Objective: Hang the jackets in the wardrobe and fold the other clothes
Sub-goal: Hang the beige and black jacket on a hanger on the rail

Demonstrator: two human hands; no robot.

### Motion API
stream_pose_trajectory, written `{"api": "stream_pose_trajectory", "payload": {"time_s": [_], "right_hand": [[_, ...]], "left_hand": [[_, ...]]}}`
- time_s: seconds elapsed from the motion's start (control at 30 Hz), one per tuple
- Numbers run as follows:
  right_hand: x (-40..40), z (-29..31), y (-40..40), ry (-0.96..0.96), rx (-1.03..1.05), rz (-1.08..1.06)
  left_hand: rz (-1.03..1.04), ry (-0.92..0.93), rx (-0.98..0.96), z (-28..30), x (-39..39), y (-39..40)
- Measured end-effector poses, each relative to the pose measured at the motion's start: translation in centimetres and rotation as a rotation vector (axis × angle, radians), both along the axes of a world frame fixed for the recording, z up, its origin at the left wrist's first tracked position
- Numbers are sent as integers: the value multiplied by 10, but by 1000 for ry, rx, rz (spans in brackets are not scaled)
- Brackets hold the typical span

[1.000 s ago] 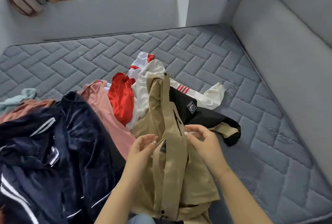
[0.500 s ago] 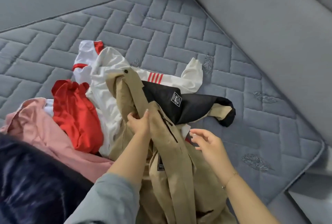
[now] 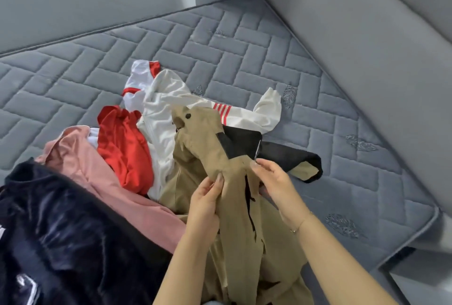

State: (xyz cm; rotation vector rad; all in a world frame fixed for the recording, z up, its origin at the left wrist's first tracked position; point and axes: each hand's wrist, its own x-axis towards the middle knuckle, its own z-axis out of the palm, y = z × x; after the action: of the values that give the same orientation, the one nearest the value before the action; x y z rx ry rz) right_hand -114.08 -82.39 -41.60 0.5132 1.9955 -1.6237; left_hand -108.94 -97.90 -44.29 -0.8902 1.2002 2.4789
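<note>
Tan jacket (image 3: 234,219) with black panels lies bunched at the near centre of the grey mattress (image 3: 244,43). Left hand (image 3: 204,203) grips its front fabric; right hand (image 3: 275,182) pinches the zipper edge. Left of it: white-and-red garment (image 3: 161,109), red garment (image 3: 123,148), pink garment (image 3: 97,177), navy velvet garment (image 3: 61,238).

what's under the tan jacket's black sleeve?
The black sleeve lies on the grey mattress, its cuff end bare on the quilting. Its upper part overlaps the white striped garment. Anything else beneath is covered by the tan jacket.

Clothes pile (image 3: 117,158) lies left of jacket (image 3: 244,219) on mattress (image 3: 244,60).
</note>
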Motion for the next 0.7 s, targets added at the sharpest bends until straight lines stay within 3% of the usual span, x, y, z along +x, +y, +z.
{"api": "stream_pose_trajectory", "payload": {"time_s": [0.17,0.37,0.53,0.63,0.7], "right_hand": [[10,46,-20,-14,-16,169],[46,86,1,18,-253,-186],[74,105,58,1,-552,-519],[95,123,94,69,-688,-566],[114,132,119,116,-761,-559]], "left_hand": [[44,-17,37,46,44,14],[-32,70,-38,83,70,-8],[-34,122,-385,84,58,-30],[-229,207,-415,85,32,-8],[-536,292,-478,86,19,18]]}}
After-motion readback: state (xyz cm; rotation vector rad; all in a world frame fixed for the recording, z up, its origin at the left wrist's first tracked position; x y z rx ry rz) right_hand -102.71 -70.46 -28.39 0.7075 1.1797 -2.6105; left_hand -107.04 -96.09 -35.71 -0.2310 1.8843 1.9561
